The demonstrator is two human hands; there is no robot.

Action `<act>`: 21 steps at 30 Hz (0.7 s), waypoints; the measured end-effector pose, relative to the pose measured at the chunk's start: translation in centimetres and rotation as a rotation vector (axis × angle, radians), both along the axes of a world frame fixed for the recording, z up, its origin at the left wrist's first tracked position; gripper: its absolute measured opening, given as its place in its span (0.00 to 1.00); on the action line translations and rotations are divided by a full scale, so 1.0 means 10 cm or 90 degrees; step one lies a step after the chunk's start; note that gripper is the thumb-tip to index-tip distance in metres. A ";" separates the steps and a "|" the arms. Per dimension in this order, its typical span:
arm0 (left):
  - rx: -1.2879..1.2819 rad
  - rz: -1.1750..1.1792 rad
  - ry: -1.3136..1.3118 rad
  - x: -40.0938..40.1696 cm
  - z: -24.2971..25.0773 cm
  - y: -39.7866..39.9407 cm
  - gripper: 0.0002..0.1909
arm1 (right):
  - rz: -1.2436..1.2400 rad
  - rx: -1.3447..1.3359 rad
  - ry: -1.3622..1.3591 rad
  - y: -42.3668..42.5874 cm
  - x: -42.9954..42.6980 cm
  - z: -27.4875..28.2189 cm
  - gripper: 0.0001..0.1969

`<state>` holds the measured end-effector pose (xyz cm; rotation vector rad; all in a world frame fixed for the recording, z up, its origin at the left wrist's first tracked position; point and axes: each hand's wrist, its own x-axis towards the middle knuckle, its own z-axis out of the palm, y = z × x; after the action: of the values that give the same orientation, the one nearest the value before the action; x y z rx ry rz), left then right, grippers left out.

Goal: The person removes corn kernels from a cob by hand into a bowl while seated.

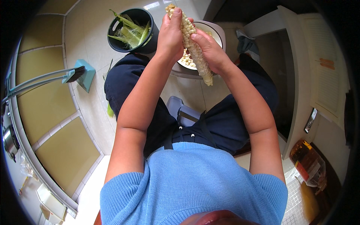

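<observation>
An ear of white corn (198, 54) slants between both hands, its tip pointing up and left. My left hand (170, 36) grips the upper part, thumb along the kernels. Around the middle, my right hand (209, 47) holds the cob with its thumb pressed at the edge of the kernel rows. Kernels still sit on the upper half; the lower half is mostly stripped. Beneath the hands, a white dark-rimmed basin (218, 38) rests on a pale stool (222, 28). Loose corn kernels (188, 60) lie in it, partly hidden by the hands and cob.
A dark bucket (153, 39) with corn husks and silk (132, 32) stands at the upper left. On the left, a broom (75, 75) and a blue dustpan (88, 74) touch the tiled floor. An amber bottle (303, 154) is at lower right.
</observation>
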<state>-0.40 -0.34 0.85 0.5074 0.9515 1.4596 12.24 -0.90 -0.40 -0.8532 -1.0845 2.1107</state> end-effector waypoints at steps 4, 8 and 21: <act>-0.008 0.011 -0.017 -0.03 0.01 0.01 0.16 | -0.008 -0.036 -0.015 0.06 0.01 0.00 0.20; 0.009 0.059 0.003 -0.08 -0.08 0.06 0.17 | -0.142 0.289 -0.222 0.08 0.04 0.05 0.17; 0.006 0.063 0.012 -0.17 -0.06 0.09 0.17 | -0.210 0.218 -0.221 0.29 0.28 -0.02 0.06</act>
<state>-2.13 0.57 0.25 0.4881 0.9967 1.5508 15.05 1.95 -0.57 -1.1606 -1.3282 1.4855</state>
